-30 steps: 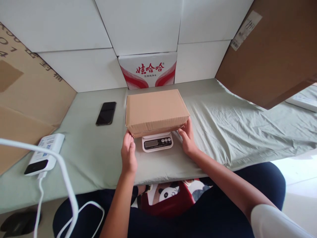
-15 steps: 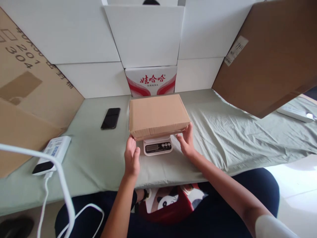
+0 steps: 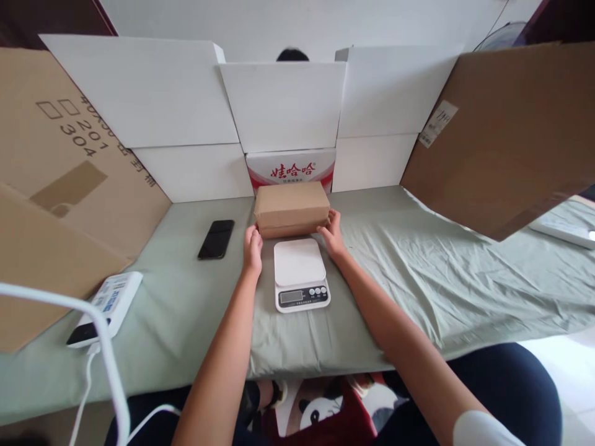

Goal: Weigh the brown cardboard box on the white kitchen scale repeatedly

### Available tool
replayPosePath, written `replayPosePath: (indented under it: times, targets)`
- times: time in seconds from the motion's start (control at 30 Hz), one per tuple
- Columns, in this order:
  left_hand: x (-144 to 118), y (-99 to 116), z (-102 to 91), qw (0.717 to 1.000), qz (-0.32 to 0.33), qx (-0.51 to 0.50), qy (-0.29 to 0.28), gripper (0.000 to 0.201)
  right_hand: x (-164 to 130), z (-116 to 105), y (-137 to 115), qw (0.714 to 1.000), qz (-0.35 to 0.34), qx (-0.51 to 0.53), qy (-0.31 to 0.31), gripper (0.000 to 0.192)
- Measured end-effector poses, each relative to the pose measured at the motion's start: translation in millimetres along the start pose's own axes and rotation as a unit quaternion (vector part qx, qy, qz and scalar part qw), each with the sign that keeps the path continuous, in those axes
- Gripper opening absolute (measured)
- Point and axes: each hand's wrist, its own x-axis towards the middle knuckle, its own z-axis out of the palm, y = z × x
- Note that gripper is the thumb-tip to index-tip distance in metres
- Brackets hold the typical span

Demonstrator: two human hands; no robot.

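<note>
A closed brown cardboard box (image 3: 292, 210) is at the back of the cloth-covered table, in front of the red and white carton (image 3: 292, 168). My left hand (image 3: 253, 249) grips its near left corner, and my right hand (image 3: 333, 234) holds the near right corner. Most of the fingertips are hidden behind the box's sides. Between my forearms lies a white kitchen scale (image 3: 300, 263) with its plate bare. Its dark panel with a small display and round buttons faces me.
Left of the box lies a black phone (image 3: 216, 240). A white power bank (image 3: 111, 303) with a plugged-in white cable (image 3: 105, 341) is farther left. White boxes (image 3: 283, 105) form a wall behind, and large cardboard panels (image 3: 493, 136) stand at both sides.
The cardboard box has moved off the scale, away from me to the back of the table, with both hands still on it. The scale's plate is now uncovered. The camera view has tilted up.
</note>
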Motion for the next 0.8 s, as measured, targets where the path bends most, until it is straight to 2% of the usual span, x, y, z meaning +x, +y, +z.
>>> replayPosePath:
  times: [0.1, 0.33, 0.47, 0.6, 0.8]
  targets:
    - [1.4, -10.3, -5.1, 1.0, 0.0, 0.01, 0.006, 0.059, 0.4, -4.5, 8.5, 1.0, 0.019, -0.002, 0.002, 0.054]
    - [1.1, -11.1, -5.7, 1.0, -0.008, 0.029, 0.01, 0.062, 3.3, -7.5, 6.4, 0.997, 0.069, -0.005, 0.03, 0.047]
    - [0.9, -6.7, -7.3, 1.0, -0.015, 0.023, 0.013, 0.068, 2.3, -8.9, 5.8, 0.997, 0.061, 0.005, 0.044, 0.044]
    - [4.9, 3.6, -16.5, 0.998, 0.02, 0.005, 0.056, 0.078, 0.8, -14.7, 5.2, 0.995, 0.034, 0.017, 0.091, 0.052]
    - [11.3, 11.1, -26.2, 0.997, 0.028, -0.011, 0.067, 0.08, -0.8, -20.9, 6.8, 0.993, 0.048, 0.009, 0.108, 0.052]
